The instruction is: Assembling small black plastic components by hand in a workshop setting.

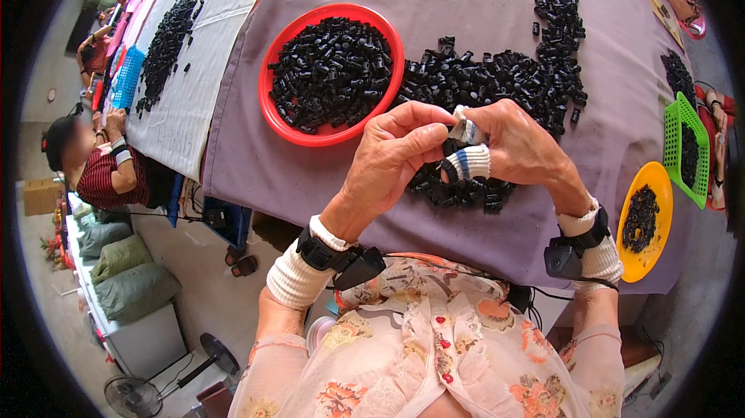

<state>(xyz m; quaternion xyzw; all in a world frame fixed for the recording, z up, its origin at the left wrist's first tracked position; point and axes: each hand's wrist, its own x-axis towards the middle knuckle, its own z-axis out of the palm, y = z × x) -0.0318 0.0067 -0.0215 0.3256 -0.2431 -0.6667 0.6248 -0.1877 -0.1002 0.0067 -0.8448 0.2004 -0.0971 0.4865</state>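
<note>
Seen from above, a person's left hand (392,156) and right hand (516,146) meet at the near table edge, fingers pinched closed on a small black plastic part (452,146); cloth guards cover the right fingertips (470,162). This looks like fitting or sorting pieces one at a time. A loose pile of black parts (497,80) lies just beyond. Farther left sits a full red bowl (268,100). Bare purple cloth (256,173) leaves room left.
</note>
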